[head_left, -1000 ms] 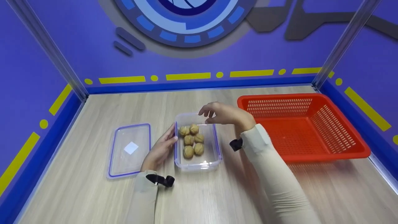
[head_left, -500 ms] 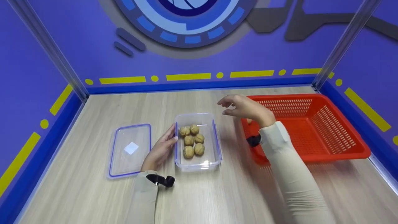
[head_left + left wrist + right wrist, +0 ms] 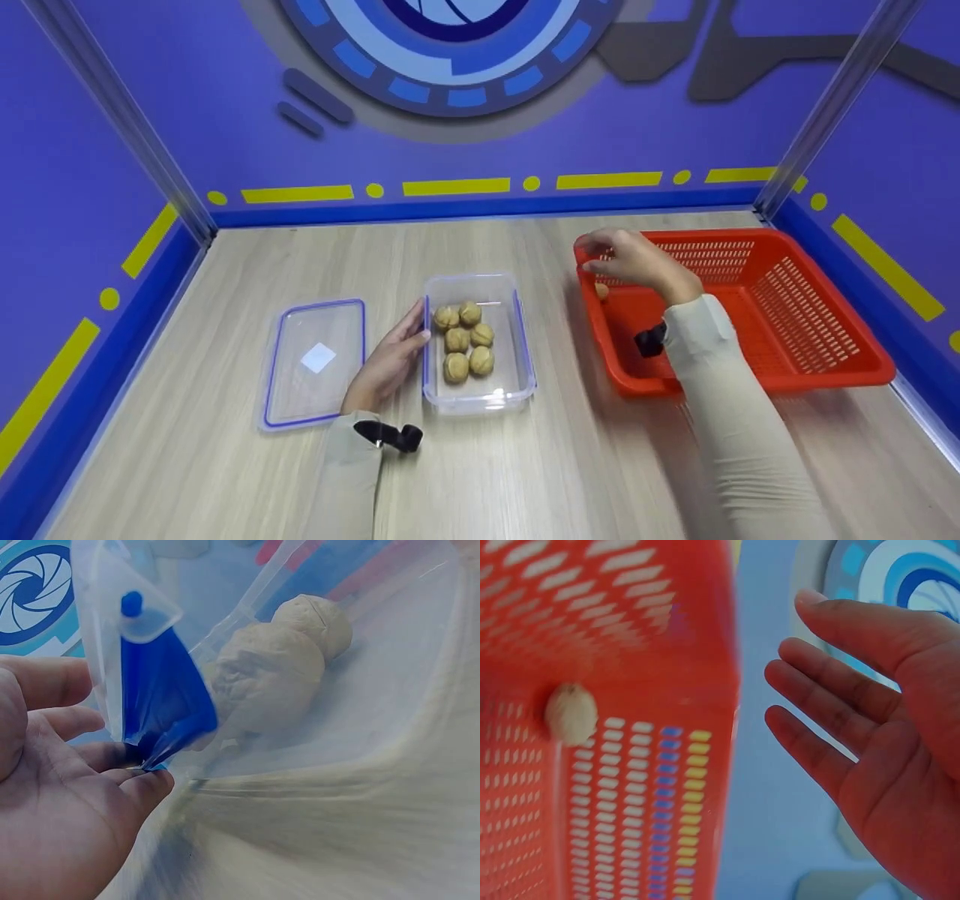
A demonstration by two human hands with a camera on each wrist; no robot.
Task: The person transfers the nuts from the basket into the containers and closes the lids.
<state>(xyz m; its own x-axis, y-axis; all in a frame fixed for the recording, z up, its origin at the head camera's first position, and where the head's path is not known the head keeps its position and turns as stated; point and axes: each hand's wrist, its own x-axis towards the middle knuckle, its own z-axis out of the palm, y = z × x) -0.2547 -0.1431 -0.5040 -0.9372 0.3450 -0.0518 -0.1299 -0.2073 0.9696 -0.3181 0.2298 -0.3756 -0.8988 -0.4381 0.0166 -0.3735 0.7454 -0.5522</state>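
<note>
My left hand (image 3: 386,367) rests against the left side of a clear plastic food container (image 3: 525,382), its thumb tip at the rim. In the left wrist view, relaxed fingers (image 3: 154,791) touch the container's blue clip (image 3: 165,694). Several walnuts (image 3: 457,340) sit inside, mostly toward the left; the right part of the floor is bare. Over the left rim of a red plastic basket (image 3: 825,277) is my right hand (image 3: 637,259), fingers loosely bent and holding nothing. Below it, one walnut (image 3: 601,291) lies in the basket's far left corner, also plain in the right wrist view (image 3: 571,714).
A clear lid (image 3: 315,390) with a blue seal lies flat left of the container, a white square on it. Blue-purple panels (image 3: 480,157) enclose the wooden table (image 3: 480,472) at the back and both sides.
My right hand has moved right, from above the container's far end to over the basket's left rim. The walnut in the basket has come into sight. My left hand stays put.
</note>
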